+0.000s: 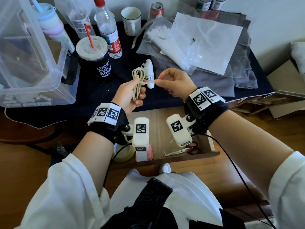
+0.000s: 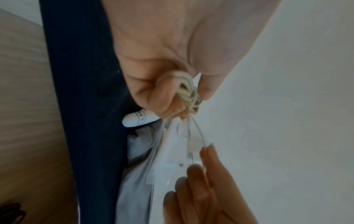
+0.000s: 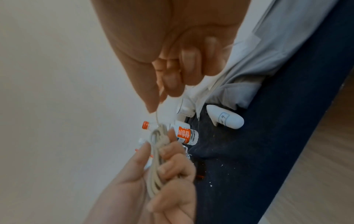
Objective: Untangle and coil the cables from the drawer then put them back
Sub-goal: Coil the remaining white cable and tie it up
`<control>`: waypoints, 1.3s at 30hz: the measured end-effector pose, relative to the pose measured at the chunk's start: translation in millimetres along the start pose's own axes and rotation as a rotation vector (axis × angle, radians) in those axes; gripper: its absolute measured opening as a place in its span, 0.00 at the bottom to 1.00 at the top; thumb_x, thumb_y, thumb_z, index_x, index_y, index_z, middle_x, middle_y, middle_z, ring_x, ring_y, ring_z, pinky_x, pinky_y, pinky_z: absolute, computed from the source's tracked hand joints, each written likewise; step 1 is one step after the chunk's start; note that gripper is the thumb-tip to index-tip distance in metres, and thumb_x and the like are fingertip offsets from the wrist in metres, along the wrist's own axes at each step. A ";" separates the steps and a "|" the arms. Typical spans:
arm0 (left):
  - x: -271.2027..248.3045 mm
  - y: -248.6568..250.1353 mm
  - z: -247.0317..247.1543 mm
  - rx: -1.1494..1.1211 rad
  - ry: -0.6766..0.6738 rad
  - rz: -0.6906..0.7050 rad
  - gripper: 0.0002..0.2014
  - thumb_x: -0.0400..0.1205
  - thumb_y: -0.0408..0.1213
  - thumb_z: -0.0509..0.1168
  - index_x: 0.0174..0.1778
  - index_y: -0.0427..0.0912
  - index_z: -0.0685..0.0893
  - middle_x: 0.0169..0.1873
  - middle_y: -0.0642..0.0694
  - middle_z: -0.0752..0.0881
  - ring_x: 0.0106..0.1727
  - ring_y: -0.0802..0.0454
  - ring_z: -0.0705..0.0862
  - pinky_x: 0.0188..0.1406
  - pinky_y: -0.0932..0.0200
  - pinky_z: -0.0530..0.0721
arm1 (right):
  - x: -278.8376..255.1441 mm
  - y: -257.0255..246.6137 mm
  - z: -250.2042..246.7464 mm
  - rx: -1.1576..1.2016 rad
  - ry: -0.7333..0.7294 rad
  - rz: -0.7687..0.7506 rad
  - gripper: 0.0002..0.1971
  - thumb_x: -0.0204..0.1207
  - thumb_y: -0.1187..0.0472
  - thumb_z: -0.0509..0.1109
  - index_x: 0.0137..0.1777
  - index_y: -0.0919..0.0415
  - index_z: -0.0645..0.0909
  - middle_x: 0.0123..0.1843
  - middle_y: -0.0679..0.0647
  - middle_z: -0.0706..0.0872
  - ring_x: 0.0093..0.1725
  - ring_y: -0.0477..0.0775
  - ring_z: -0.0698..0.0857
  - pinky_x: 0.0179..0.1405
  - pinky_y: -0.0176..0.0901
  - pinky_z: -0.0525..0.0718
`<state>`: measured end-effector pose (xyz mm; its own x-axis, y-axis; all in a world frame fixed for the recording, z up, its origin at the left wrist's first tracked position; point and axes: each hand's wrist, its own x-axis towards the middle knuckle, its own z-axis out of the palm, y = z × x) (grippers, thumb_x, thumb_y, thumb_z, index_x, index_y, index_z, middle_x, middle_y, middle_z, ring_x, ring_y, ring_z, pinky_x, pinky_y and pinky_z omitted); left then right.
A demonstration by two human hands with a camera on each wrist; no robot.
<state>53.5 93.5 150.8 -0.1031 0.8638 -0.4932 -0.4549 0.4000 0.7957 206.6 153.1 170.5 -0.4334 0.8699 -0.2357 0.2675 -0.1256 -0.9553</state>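
The left hand [image 1: 130, 95] grips a coiled cable [image 1: 137, 83], fingers curled round it, above the desk [image 1: 92, 90]. The right hand [image 1: 176, 83] pinches the tail of a white tie [image 1: 149, 82] wrapped round the coil. The open drawer [image 1: 165, 116] lies below both hands.

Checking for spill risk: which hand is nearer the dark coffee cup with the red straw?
Left. The left hand, gripping the beige coiled cable, sits just right of the coffee cup; the right hand, pinching the white tie, is farther right.
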 end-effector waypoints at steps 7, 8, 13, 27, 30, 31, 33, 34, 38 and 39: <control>-1.5 -5.9 -7.3 -0.120 0.031 -0.031 0.14 0.87 0.37 0.52 0.48 0.37 0.82 0.29 0.45 0.85 0.27 0.55 0.77 0.22 0.66 0.74 | 0.3 -7.1 -0.9 0.261 -0.145 0.010 0.06 0.69 0.67 0.65 0.40 0.59 0.84 0.29 0.51 0.88 0.24 0.47 0.82 0.22 0.33 0.74; -1.9 -5.7 -8.1 -0.142 0.031 -0.037 0.13 0.86 0.35 0.52 0.48 0.36 0.81 0.30 0.44 0.86 0.27 0.55 0.77 0.22 0.66 0.74 | -0.4 -9.5 -0.2 0.300 -0.175 0.006 0.08 0.67 0.64 0.64 0.42 0.59 0.84 0.32 0.52 0.89 0.28 0.48 0.84 0.25 0.33 0.77; -1.1 -4.2 -11.2 -0.241 0.011 -0.062 0.13 0.85 0.34 0.49 0.48 0.35 0.79 0.30 0.42 0.87 0.24 0.56 0.77 0.19 0.68 0.70 | -0.6 -15.2 1.6 0.387 -0.257 -0.053 0.11 0.76 0.69 0.61 0.50 0.56 0.81 0.42 0.51 0.91 0.40 0.48 0.88 0.41 0.38 0.78; -2.6 -4.3 -6.9 -0.099 -0.025 -0.094 0.14 0.86 0.35 0.49 0.59 0.34 0.76 0.23 0.51 0.75 0.18 0.62 0.67 0.14 0.71 0.56 | -2.7 -13.3 8.8 0.147 -0.173 -0.244 0.09 0.79 0.69 0.62 0.45 0.59 0.83 0.34 0.40 0.90 0.41 0.34 0.87 0.40 0.26 0.80; -3.5 -3.6 -4.6 -0.122 -0.056 -0.150 0.15 0.87 0.36 0.49 0.56 0.34 0.79 0.22 0.52 0.74 0.18 0.62 0.66 0.12 0.72 0.55 | -2.3 -12.4 7.1 0.257 -0.185 -0.227 0.11 0.77 0.74 0.63 0.46 0.60 0.84 0.35 0.44 0.91 0.43 0.40 0.90 0.42 0.30 0.84; -4.1 -3.2 -4.4 -0.141 -0.075 -0.179 0.15 0.86 0.37 0.49 0.55 0.35 0.80 0.22 0.52 0.73 0.17 0.62 0.65 0.12 0.72 0.55 | -1.4 -12.3 6.4 0.289 -0.178 -0.215 0.13 0.75 0.75 0.65 0.43 0.59 0.86 0.35 0.46 0.92 0.43 0.43 0.90 0.43 0.35 0.87; -5.7 -2.8 -3.4 -0.174 -0.126 -0.242 0.16 0.86 0.38 0.49 0.55 0.36 0.80 0.22 0.53 0.72 0.17 0.62 0.65 0.10 0.72 0.56 | 0.4 -12.2 5.4 0.312 -0.153 -0.198 0.16 0.73 0.76 0.67 0.38 0.56 0.88 0.34 0.50 0.91 0.40 0.46 0.91 0.46 0.42 0.89; -6.7 -2.4 -2.3 -0.176 -0.153 -0.263 0.16 0.86 0.38 0.49 0.55 0.36 0.80 0.22 0.53 0.72 0.17 0.62 0.65 0.09 0.72 0.57 | 1.1 -12.7 4.8 0.309 -0.142 -0.188 0.15 0.73 0.76 0.67 0.36 0.56 0.88 0.31 0.50 0.91 0.37 0.46 0.90 0.44 0.42 0.88; -7.7 -1.7 5.4 -0.134 -0.209 -0.279 0.16 0.86 0.38 0.48 0.55 0.36 0.79 0.22 0.52 0.72 0.16 0.62 0.65 0.09 0.73 0.56 | 3.0 -14.9 7.2 0.284 -0.102 -0.201 0.17 0.78 0.70 0.64 0.32 0.55 0.87 0.25 0.49 0.88 0.26 0.44 0.86 0.35 0.44 0.84; -7.2 -1.6 6.5 -0.136 -0.213 -0.278 0.16 0.86 0.38 0.48 0.54 0.36 0.79 0.22 0.52 0.72 0.16 0.62 0.65 0.09 0.73 0.56 | 3.8 -14.8 8.3 0.276 -0.094 -0.209 0.16 0.80 0.68 0.62 0.34 0.57 0.85 0.24 0.49 0.87 0.24 0.44 0.84 0.34 0.44 0.82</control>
<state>60.7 88.7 155.3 0.2205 0.7782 -0.5880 -0.5547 0.5959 0.5807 193.8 154.2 182.2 -0.5347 0.8443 -0.0337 -0.0723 -0.0854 -0.9937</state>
